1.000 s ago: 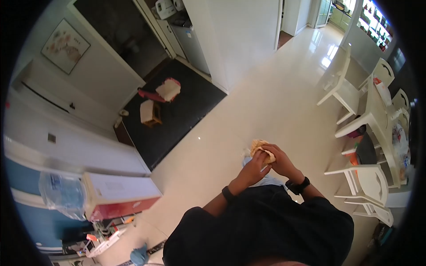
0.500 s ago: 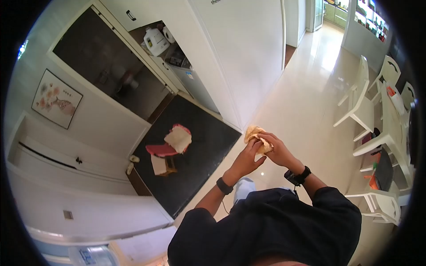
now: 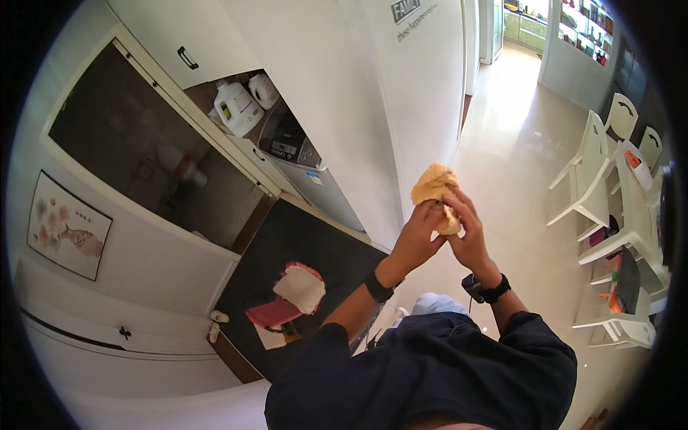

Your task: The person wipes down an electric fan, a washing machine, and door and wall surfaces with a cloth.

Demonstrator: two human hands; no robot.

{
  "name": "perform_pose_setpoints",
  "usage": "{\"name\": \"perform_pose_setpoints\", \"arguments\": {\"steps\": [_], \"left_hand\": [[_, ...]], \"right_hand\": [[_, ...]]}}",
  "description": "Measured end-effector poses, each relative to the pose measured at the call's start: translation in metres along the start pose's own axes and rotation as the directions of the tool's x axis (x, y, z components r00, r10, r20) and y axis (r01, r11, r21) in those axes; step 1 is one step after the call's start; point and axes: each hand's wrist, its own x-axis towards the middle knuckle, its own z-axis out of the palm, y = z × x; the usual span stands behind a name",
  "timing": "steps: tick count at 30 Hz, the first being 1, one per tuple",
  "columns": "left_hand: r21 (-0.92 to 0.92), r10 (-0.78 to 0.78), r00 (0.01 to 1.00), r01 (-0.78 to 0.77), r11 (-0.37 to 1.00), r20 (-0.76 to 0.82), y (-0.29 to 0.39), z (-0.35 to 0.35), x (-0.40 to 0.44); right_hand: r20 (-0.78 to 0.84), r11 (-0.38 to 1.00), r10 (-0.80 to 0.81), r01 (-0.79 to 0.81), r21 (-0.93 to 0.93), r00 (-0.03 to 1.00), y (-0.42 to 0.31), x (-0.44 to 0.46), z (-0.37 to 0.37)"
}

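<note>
A crumpled yellow-orange cloth is bunched up between my two hands, held out in front of my body. My left hand is closed on its near left side, with the thumb pointing toward the right hand. My right hand wraps the cloth from the right, fingers lying over it. Part of the cloth hangs below the fingers, between the hands. Some fingertips are hidden by its folds.
A small chair with cream cloth over its red covering stands on the dark mat to the left. A washing machine with detergent jugs above fills an alcove. White chairs and a table line the right.
Both hands have risen and moved forward with the cloth, toward the white wall. The camera view has shifted, bringing the washing machine closer.
</note>
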Motion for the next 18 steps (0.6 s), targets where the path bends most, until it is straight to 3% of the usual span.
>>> {"name": "perform_pose_setpoints", "arguments": {"steps": [5,12,14,18], "left_hand": [[0.025,0.090,0.995,-0.089,0.996,-0.042,-0.055,-0.030,0.058],[0.103,0.080,0.996,-0.077,0.992,-0.030,-0.119,-0.070,0.098],[0.104,0.044,0.998,-0.047,0.994,0.035,-0.135,-0.079,0.100],[0.027,0.136,0.991,-0.136,0.990,0.013,-0.145,-0.089,0.108]], "right_hand": [[-0.069,0.993,-0.110,0.107,-0.044,0.992,0.017,0.075,0.027],[-0.078,0.953,-0.301,0.296,-0.060,0.951,0.080,0.146,0.086],[-0.134,0.934,-0.355,0.344,-0.096,0.925,0.094,0.156,0.103],[-0.244,0.901,-0.428,0.389,-0.192,0.870,0.106,0.162,0.128]]}}
